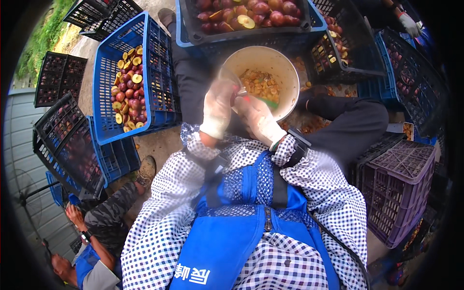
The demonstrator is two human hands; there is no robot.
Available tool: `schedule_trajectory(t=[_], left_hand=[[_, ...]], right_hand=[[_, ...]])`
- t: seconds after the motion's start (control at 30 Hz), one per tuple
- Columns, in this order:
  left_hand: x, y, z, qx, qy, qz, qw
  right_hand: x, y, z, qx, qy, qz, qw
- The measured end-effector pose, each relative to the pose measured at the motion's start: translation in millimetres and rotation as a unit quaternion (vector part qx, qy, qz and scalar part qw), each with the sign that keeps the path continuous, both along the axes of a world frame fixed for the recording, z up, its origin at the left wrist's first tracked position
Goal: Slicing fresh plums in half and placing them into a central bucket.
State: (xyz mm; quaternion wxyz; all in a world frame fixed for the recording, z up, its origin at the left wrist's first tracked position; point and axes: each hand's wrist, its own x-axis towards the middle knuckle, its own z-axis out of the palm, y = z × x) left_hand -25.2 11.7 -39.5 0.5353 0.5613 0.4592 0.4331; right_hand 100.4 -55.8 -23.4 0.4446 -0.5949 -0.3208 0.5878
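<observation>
Crates of halved plums (129, 89) ring a pale bucket (286, 72) (pits inside), both gloved hands (217, 111) (258, 118) gripping one fruit (236, 96).

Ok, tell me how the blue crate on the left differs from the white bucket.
The blue crate is rectangular with latticed walls; the white bucket is round and solid-walled. The crate holds halved red-skinned fruit with yellow flesh; the bucket holds small orange-brown bits. Both are open-topped and only partly filled.
</observation>
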Motion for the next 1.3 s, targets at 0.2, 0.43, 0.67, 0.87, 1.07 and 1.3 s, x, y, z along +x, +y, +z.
schedule_trajectory(t=[0.2, 0.43, 0.67, 0.87, 1.07, 1.3], left_hand=[[-0.4, 19.1, 2.5, -0.300, -0.158, 0.043, 0.940], [-4.5, 10.1, 62.8, -0.271, -0.330, -0.165, 0.889], [-7.3, 5.0, 55.1, -0.227, -0.362, -0.185, 0.885], [-7.4, 3.7, 49.3, -0.265, -0.369, -0.167, 0.875], [-11.7, 3.7, 57.2, -0.198, -0.235, -0.174, 0.936], [2.2, 0.8, 50.6, -0.214, -0.239, -0.133, 0.938]], right_hand=[[17.9, -37.6, 66.6, 0.168, 0.031, 0.008, 0.985], [35.4, -22.6, 53.6, 0.203, -0.182, -0.061, 0.960], [19.3, -21.0, 46.8, 0.232, -0.266, -0.039, 0.935], [12.7, -20.5, 43.5, 0.198, -0.331, -0.033, 0.922], [8.0, -20.0, 41.3, 0.166, -0.364, -0.002, 0.916], [-5.7, -6.6, 21.4, 0.242, -0.261, -0.041, 0.933]])
